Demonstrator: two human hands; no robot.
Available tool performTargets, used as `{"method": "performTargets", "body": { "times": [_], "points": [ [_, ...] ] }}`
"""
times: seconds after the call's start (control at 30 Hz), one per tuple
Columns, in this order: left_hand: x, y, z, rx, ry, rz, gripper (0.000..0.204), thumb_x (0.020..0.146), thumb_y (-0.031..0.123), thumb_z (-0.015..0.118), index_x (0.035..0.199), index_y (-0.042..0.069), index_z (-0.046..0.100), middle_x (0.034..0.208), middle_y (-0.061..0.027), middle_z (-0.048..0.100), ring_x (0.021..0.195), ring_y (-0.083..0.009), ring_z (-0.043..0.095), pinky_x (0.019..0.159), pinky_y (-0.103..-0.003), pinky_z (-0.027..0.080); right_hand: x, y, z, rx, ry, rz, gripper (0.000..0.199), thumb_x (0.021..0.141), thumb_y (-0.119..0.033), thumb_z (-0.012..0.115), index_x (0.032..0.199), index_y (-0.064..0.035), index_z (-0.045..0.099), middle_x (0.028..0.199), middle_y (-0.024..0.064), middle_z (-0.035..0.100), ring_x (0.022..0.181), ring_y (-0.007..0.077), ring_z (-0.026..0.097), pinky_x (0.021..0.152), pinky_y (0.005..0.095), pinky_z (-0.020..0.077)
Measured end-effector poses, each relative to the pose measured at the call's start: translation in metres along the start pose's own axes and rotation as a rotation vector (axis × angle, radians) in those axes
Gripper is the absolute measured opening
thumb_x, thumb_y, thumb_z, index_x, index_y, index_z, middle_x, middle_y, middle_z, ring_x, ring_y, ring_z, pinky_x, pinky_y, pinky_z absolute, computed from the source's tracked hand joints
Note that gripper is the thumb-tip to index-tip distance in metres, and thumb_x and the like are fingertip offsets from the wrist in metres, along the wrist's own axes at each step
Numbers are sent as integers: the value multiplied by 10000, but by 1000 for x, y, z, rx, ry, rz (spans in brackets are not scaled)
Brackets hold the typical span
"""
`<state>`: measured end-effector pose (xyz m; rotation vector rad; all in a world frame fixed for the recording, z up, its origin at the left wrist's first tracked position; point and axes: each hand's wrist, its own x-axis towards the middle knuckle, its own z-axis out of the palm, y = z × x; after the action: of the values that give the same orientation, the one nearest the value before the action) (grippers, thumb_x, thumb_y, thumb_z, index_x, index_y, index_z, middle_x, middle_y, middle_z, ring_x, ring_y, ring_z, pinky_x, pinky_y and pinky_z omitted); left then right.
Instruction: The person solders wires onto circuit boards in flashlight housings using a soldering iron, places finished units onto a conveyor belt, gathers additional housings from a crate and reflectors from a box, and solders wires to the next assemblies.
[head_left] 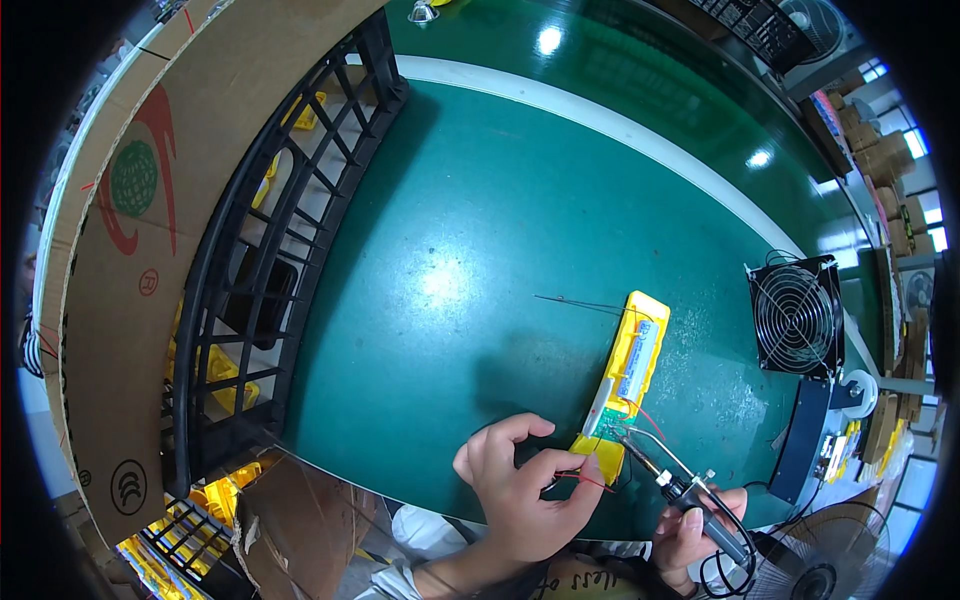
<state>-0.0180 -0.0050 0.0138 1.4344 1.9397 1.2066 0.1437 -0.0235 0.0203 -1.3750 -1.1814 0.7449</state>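
A long yellow plastic housing (650, 312) lies on the green mat, right of centre. Set in it are a blue-and-white cylindrical battery (636, 362) and, nearer me, a small green circuit board (608, 426). My left hand (522, 482) is at the near end of the housing, its thumb and a finger pinched on a thin red wire (592, 481). Wrapped around the dark handle of a soldering iron (706, 515) is my right hand (684, 540). The iron's tip meets the board or hovers just over it; a curved metal feed tube (664, 445) runs alongside.
A black plastic crate (262, 250) with yellow parts stands at left beside a cardboard box (130, 300). A square black fan (797, 315) and a dark box-shaped device (797, 440) stand at right. Thin dark wires (575, 302) stretch left from the housing over the green mat (480, 210).
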Motion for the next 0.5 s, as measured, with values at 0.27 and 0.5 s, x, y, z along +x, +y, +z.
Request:
{"method": "performTargets", "body": {
  "times": [0.27, 0.5],
  "points": [
    [0, 0, 2, -10, 6, -1, 129, 581, 123, 740, 609, 137, 615, 948, -38, 482, 869, -209, 426, 779, -326, 283, 1, 0, -8, -12, -107, 14, 362, 805, -253, 605, 904, -33, 334, 605, 76, 506, 417, 73, 449, 392, 173, 376],
    [0, -1, 1, -9, 16, -1, 130, 581, 113, 739, 609, 132, 613, 948, -43, 480, 866, -206, 428, 774, -323, 289, 0, 1, -7, 6, -125, 53, 364, 804, -252, 607, 907, -32, 335, 610, 79, 507, 420, 73, 451, 394, 176, 378]
  ]
}}
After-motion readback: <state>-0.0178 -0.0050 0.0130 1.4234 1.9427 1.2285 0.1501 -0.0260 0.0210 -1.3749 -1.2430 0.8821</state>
